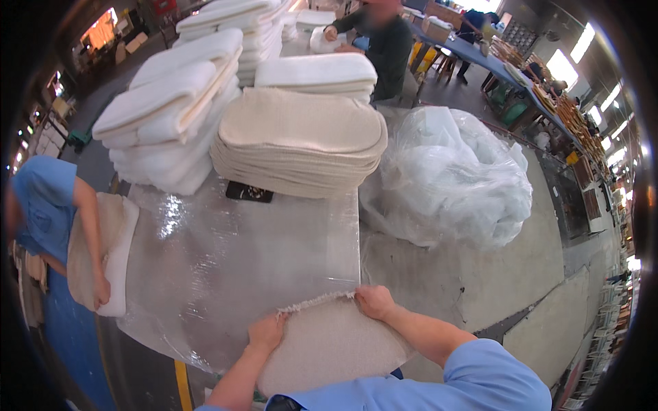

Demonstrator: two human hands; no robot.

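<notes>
A beige fabric cover [329,346] with a frayed far edge hangs between my two hands, close to my body at the near edge of the table. My left hand [266,332] grips its far left corner. At the far right corner, my right hand [374,302] is closed on the same edge. The frayed edge is drawn fairly straight between them. Whether anything fills the cover does not show. Farther off on the table stands a stack of beige oval covers [301,133].
Tall piles of white padding [164,103] stand behind, left of the stack. A plastic-wrapped table [240,267] lies before me. Clear bags of white material [459,178] sit to the right. A co-worker at left [44,205] handles a beige cover and white pad; another person [384,51] works beyond.
</notes>
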